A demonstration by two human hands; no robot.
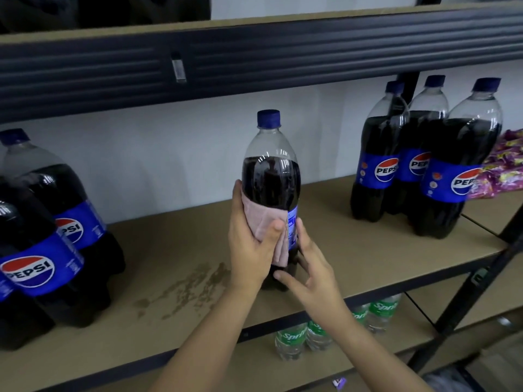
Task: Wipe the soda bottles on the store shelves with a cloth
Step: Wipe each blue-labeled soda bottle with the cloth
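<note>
Mid-shelf, left hand (249, 244) presses cloth (266, 222) on bottle (271, 176).

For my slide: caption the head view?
Left hand wipes a shelved Pepsi bottle with a pink cloth; right hand steadies it.

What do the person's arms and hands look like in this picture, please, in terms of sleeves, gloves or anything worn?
Both forearms are bare as far as the picture shows; no sleeve is in view. The left hand and right hand wear no gloves, and no ring, watch or bracelet shows. The fingernails look short and unpainted.
</note>
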